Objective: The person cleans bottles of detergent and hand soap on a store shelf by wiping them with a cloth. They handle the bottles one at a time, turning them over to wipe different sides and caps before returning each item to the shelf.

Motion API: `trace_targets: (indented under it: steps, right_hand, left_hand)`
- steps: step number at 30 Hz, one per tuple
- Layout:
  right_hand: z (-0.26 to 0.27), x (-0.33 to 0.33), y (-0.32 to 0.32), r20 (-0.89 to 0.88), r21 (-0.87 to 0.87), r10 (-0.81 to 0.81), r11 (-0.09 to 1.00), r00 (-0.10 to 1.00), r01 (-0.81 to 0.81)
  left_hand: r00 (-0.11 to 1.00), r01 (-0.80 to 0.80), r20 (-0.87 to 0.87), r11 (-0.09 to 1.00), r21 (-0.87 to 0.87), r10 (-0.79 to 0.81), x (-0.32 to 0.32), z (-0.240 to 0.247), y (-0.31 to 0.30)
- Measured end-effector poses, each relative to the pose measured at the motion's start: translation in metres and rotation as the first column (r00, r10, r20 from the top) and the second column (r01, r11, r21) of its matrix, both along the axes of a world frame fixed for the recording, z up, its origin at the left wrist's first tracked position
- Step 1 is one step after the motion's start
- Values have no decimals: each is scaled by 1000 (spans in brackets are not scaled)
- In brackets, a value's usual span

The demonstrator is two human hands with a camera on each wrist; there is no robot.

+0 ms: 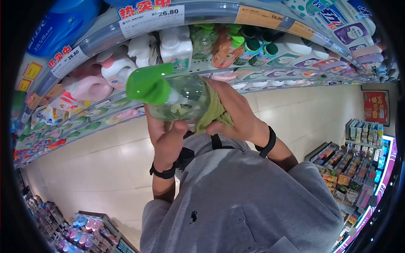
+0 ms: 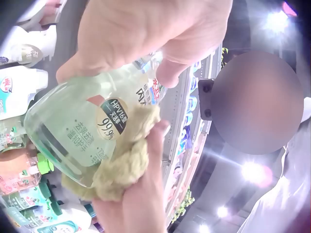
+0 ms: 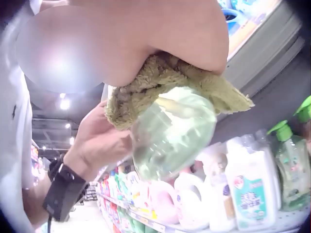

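Your left hand curls its fingers round the neck end of the clear bottle, probably to steady it while your right hand grips a fuzzy green cloth against the base end. You hold the bottle in mid-air before the shelf, tipped on its side, its bright green pump top toward your left. It looks glossy and pale green, with "99.9%" on its label. Beyond, white jugs stand on the shelf; farther off is a packed display rack.
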State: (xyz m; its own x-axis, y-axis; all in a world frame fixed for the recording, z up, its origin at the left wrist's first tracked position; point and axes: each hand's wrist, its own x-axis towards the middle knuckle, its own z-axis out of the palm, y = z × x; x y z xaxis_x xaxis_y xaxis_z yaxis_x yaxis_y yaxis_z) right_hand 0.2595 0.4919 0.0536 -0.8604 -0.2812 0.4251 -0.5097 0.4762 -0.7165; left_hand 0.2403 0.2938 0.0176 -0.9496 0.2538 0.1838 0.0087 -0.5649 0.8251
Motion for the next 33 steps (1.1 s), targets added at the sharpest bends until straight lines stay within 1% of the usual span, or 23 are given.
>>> trace_targets:
  steps: [1, 3, 5, 7, 8, 11, 13, 14, 16, 17, 18, 19, 20, 22, 23, 24, 27, 28, 30, 31, 33]
  right_hand:
    - [-6, -2, 10, 25, 64, 17, 998, 1000, -19]
    - [-13, -8, 20, 170, -111, 58, 993, 984, -39]
    - [-8, -9, 21, 164, -165, 28, 986, 986, 0]
    - [19, -11, 5, -3, -104, -84, 991, 996, 83]
    - [18, -11, -2, -170, -74, -181, 983, 969, 170]
    - [18, -13, 0, -350, 55, -147, 983, 925, 177]
    - [7, -11, 11, -380, 138, -81, 980, 922, 143]
    - [0, -14, 20, -401, 183, -34, 976, 915, 117]
    - [-13, -7, 30, -107, 23, -72, 997, 992, 74]
    - [-18, -5, 32, 46, -61, -69, 995, 997, 72]
    - [-21, -5, 26, 172, -247, -66, 963, 983, 108]
    - [-25, -1, 17, 296, -420, -40, 892, 954, 168]
    - [-28, 2, 8, 410, -567, 8, 785, 912, 248]
    - [-26, 0, -5, 485, -772, 160, 541, 860, 335]
    - [-23, -4, -12, 494, -836, 246, 397, 834, 378]
    - [-17, -8, -20, 484, -860, 272, 327, 832, 393]
    - [-15, -11, -36, 413, -910, 387, 135, 824, 392]
    - [-17, -10, -41, 405, -909, 421, 90, 812, 406]
    - [-26, -7, -52, 317, -929, 466, -22, 826, 369]
    - [-32, -5, -56, 271, -934, 486, -75, 831, 349]
    - [-53, -1, -59, 274, -921, 521, -101, 808, 377]
  left_hand:
    - [1000, -22, -1, 1000, 12, 22, -1, 1, 5]
    - [998, -60, 4, 998, 35, 60, -1, 3, 15]
    - [998, -58, 17, 998, -20, 58, -3, 3, 24]
    - [998, -56, 30, 997, -44, 57, -3, 4, 36]
    - [998, -57, 37, 998, -40, 59, -2, 2, 43]
    - [998, -47, 44, 999, -9, 47, -5, 2, 45]
    - [998, -50, 34, 998, 34, 49, -8, 3, 41]
    - [993, -110, 58, 990, 85, 105, -10, 8, 41]
    - [995, -100, 37, 987, 129, 96, -11, 1, 34]
    - [996, -94, 25, 984, 149, 91, -10, -3, 30]
    - [993, -113, 43, 983, 142, 108, -9, -8, 28]
    - [994, -106, 47, 982, 156, 100, -8, -12, 25]
    - [995, -96, 53, 981, 169, 88, -6, -16, 22]
    - [995, -92, 54, 971, 221, 82, -5, -14, 19]
    - [995, -102, 45, 961, 258, 93, -5, -10, 19]
    - [994, -110, 39, 950, 291, 103, -5, -7, 17]
    - [992, -123, 77, 950, 287, 105, -7, -11, 6]
    - [991, -128, 86, 949, 288, 107, -8, -12, 1]
    - [988, -141, 96, 941, 307, 117, -9, -9, -6]
    - [992, -121, 78, 936, 331, 100, -10, -6, -8]
    - [996, -87, 39, 922, 378, 78, -11, 1, -10]
